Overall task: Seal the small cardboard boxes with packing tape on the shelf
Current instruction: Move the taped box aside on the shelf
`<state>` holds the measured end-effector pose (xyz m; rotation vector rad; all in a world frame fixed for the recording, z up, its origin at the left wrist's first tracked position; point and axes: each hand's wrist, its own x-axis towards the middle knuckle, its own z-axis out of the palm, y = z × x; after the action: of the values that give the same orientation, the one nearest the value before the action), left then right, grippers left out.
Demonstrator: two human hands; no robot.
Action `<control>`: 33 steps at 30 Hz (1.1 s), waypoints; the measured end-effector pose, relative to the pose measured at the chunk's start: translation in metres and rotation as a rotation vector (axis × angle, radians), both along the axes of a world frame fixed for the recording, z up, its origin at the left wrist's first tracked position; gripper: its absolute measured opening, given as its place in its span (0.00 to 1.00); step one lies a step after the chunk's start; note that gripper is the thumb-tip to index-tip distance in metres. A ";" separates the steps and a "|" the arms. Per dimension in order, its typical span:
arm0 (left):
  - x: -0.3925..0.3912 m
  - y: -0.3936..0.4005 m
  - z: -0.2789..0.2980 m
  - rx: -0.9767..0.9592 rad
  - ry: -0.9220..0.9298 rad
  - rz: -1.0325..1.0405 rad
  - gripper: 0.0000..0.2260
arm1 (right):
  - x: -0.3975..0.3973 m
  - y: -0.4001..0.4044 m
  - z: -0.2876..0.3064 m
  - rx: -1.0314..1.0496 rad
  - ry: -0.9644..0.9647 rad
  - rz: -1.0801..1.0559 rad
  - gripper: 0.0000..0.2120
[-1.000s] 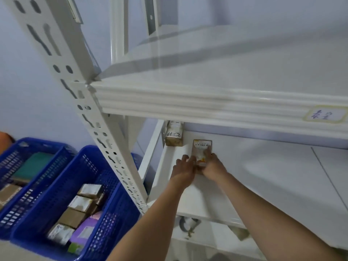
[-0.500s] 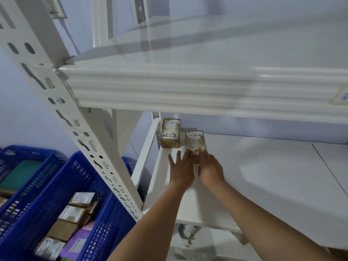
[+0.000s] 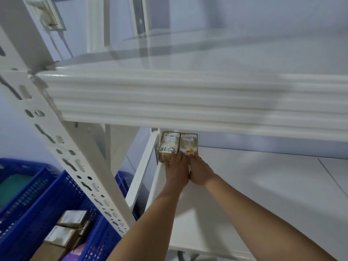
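Observation:
Two small cardboard boxes stand side by side at the back left corner of the lower white shelf [image 3: 263,185]. The left box [image 3: 169,143] bears a label with black handwriting. The right box [image 3: 188,143] has a barcode label and an orange mark. My left hand [image 3: 176,171] lies flat with straight fingers touching the front of the left box. My right hand [image 3: 199,171] rests beside it, its fingers pressing the front of the right box. The two hands touch each other. No tape is in view.
The upper shelf's front beam [image 3: 188,102] hangs low over the boxes. A white perforated upright [image 3: 62,147] slants down on the left. Blue plastic crates [image 3: 37,213] with several cardboard boxes [image 3: 62,234] sit on the floor at the lower left.
The right box has been pushed back from the shelf's middle to stand against the left box. Both hands moved forward with it, and their fingers straightened.

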<state>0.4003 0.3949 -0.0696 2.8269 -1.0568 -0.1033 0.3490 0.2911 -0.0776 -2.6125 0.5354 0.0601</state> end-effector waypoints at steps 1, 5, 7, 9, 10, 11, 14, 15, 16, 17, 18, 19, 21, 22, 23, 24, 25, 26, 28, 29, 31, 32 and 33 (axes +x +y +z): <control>0.001 0.000 0.000 0.000 0.007 0.003 0.31 | 0.000 0.001 0.001 -0.002 -0.006 -0.011 0.35; 0.005 0.002 0.001 -0.008 0.046 -0.002 0.30 | -0.001 -0.002 0.009 0.044 -0.029 -0.040 0.33; 0.003 0.004 0.004 -0.004 0.083 -0.003 0.31 | -0.004 -0.003 0.015 0.063 -0.023 -0.070 0.36; -0.004 0.005 0.010 -0.025 0.122 0.001 0.31 | -0.010 -0.003 0.023 0.064 0.004 -0.135 0.37; -0.009 0.004 0.015 -0.046 0.139 -0.006 0.31 | -0.015 -0.002 0.028 0.072 0.019 -0.174 0.37; -0.015 0.003 0.020 -0.072 0.154 -0.018 0.31 | -0.021 -0.002 0.032 0.076 0.035 -0.211 0.36; -0.040 -0.011 0.034 -0.117 0.188 -0.050 0.28 | -0.056 -0.006 0.043 0.042 0.057 -0.316 0.33; -0.050 -0.018 0.038 -0.120 0.210 -0.060 0.27 | -0.072 -0.010 0.046 0.027 0.044 -0.351 0.33; -0.062 -0.026 0.041 -0.122 0.237 -0.076 0.27 | -0.089 -0.014 0.048 0.010 0.035 -0.384 0.32; -0.075 -0.034 0.044 -0.119 0.260 -0.102 0.27 | -0.108 -0.020 0.049 -0.005 0.038 -0.420 0.32; -0.089 -0.044 0.046 -0.108 0.274 -0.137 0.26 | -0.126 -0.026 0.051 -0.012 0.050 -0.461 0.31; -0.104 -0.053 0.049 -0.092 0.283 -0.178 0.26 | -0.145 -0.034 0.053 -0.017 0.066 -0.506 0.31; -0.135 -0.073 0.055 -0.059 0.288 -0.263 0.25 | -0.184 -0.051 0.057 -0.039 0.096 -0.590 0.30; -0.152 -0.083 0.057 -0.042 0.289 -0.301 0.25 | -0.204 -0.059 0.059 -0.054 0.105 -0.624 0.30; -0.170 -0.093 0.060 -0.026 0.292 -0.335 0.26 | -0.225 -0.066 0.061 -0.067 0.112 -0.654 0.30; -0.189 -0.102 0.062 -0.014 0.295 -0.365 0.26 | -0.246 -0.073 0.062 -0.082 0.115 -0.683 0.29; -0.207 -0.110 0.064 -0.009 0.293 -0.396 0.26 | -0.266 -0.079 0.064 -0.093 0.116 -0.711 0.29; -0.226 -0.119 0.065 -0.006 0.288 -0.426 0.26 | -0.286 -0.086 0.065 -0.094 0.114 -0.737 0.29; -0.263 -0.138 0.070 -0.009 0.279 -0.483 0.26 | -0.326 -0.100 0.070 -0.094 0.108 -0.786 0.29; -0.282 -0.148 0.073 -0.015 0.276 -0.506 0.25 | -0.347 -0.108 0.073 -0.099 0.102 -0.805 0.29; -0.323 -0.170 0.079 -0.031 0.275 -0.542 0.25 | -0.393 -0.125 0.078 -0.106 0.079 -0.840 0.29; -0.346 -0.182 0.081 -0.036 0.279 -0.557 0.25 | -0.418 -0.133 0.080 -0.101 0.069 -0.858 0.29; -0.370 -0.193 0.084 -0.033 0.284 -0.570 0.25 | -0.443 -0.142 0.083 -0.091 0.065 -0.875 0.29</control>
<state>0.0305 0.2016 0.0146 2.2997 -1.7193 -0.5115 -0.0939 0.1493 0.0050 -2.2339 1.6671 -0.1652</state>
